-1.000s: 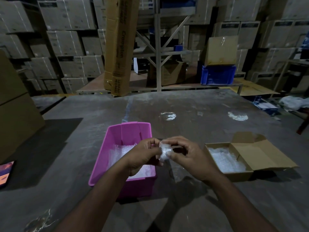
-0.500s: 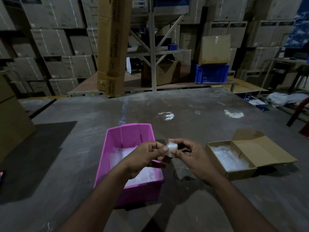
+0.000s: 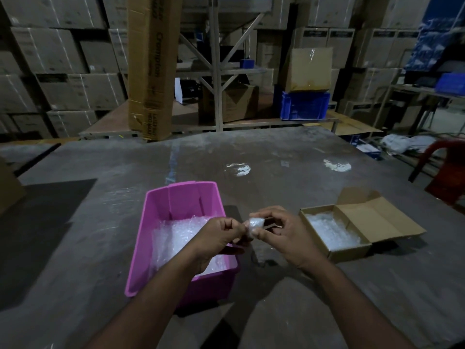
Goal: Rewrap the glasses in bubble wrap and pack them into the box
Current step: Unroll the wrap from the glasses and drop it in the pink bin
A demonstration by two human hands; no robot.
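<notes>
Both hands — left hand (image 3: 216, 235) and right hand (image 3: 284, 235) — pinch a small bubble-wrapped bundle (image 3: 254, 225) with curled fingers above the worktop (image 3: 100, 248), between the pink tub (image 3: 151, 230) and the open cardboard box (image 3: 352, 253).

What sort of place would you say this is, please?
Most likely a warehouse or packing area: stacked cartons fill the back wall, a metal rack holds more boxes and a blue crate, and the worktop is bare and scuffed.
</notes>
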